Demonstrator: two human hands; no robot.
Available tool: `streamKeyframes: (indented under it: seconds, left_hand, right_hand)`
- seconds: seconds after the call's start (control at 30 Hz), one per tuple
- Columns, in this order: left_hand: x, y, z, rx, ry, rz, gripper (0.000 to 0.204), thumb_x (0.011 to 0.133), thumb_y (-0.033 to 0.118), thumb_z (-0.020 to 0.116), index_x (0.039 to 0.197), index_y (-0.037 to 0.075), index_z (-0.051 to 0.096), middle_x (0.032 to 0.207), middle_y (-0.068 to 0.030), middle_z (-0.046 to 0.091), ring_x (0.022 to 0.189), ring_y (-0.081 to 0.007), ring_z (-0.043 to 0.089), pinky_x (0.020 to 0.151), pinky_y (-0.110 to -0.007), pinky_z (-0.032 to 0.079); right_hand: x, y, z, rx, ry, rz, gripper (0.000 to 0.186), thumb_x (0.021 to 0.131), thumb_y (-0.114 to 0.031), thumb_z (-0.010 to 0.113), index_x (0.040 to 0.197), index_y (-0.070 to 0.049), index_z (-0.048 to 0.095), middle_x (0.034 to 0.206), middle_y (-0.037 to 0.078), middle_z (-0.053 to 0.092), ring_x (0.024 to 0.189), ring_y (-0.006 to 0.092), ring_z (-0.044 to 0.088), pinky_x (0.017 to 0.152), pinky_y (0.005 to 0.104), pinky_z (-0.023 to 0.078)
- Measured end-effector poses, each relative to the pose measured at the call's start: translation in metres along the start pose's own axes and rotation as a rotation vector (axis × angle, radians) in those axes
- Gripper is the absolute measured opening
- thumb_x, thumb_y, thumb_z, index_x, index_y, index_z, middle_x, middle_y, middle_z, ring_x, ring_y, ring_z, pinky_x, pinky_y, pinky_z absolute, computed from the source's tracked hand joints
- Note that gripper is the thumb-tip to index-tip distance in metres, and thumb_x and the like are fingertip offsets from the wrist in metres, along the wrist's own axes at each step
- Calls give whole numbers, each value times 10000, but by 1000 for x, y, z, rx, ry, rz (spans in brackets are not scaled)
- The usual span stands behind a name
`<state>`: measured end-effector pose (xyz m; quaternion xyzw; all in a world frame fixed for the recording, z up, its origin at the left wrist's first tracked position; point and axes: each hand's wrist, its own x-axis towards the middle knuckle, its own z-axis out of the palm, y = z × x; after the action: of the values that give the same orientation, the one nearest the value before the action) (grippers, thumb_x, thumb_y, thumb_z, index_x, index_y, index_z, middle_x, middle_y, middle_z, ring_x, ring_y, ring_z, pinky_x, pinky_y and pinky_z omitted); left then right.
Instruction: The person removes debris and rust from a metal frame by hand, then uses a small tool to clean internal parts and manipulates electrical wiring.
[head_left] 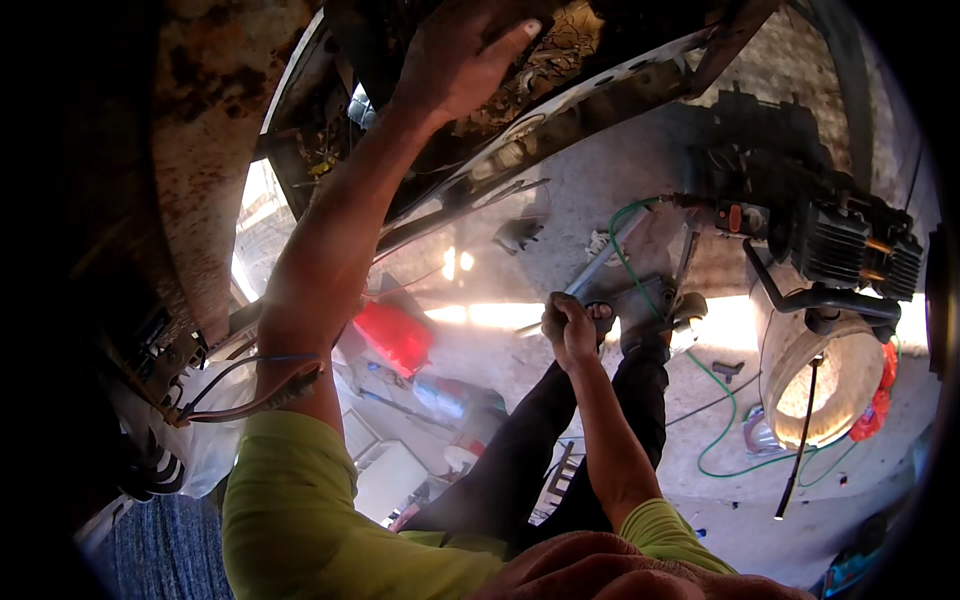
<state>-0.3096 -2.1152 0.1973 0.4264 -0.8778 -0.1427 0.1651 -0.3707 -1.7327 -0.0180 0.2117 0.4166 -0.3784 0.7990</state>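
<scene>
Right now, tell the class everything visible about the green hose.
The green hose is thin, flexible-looking, perhaps rubber or plastic. Its upper end meets the dark machine; it curves down past the person's feet, then bends loosely across the floor toward the pale cylinder. Whether it touches a foot is unclear.

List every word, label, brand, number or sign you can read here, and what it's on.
None can be read.
The metal frame and black finned machine show no legible lettering.
Any marks on the small things across the floor are too small or blurred to tell.
</scene>
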Motion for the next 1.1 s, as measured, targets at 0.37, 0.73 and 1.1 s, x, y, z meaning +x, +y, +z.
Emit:
streamKeyframes:
  seconds: [0.37,0.73,1.1]
  left_hand:
    - [46,-9,26,239,-172,-379,667,1006,470,492,1439,-36,455,1441,-355,430,1381,-498,381,1140,-486,356]
    - [21,-23,12,144,32,-264,513,984,372,567,1318,-17,575,1424,-279,490,1282,-441,504,1106,-478,386]
    - [8,-20,10,76,-177,-126,588,962,423,578,1369,1,540,1396,-277,504,1296,-426,482,1105,-473,373]
  right_hand:
    - [8,8,-12,65,-38,14,217,944,-112,564,1088,24,652,848,70,624,720,174,587,645,296,473]
    - [2,2,-7,98,-9,1,204,944,-115,571,1076,18,653,856,62,619,725,162,579,647,288,470]
    - [6,-2,-8,79,-82,19,151,959,-133,549,1024,-24,631,838,42,603,718,155,571,632,286,460]
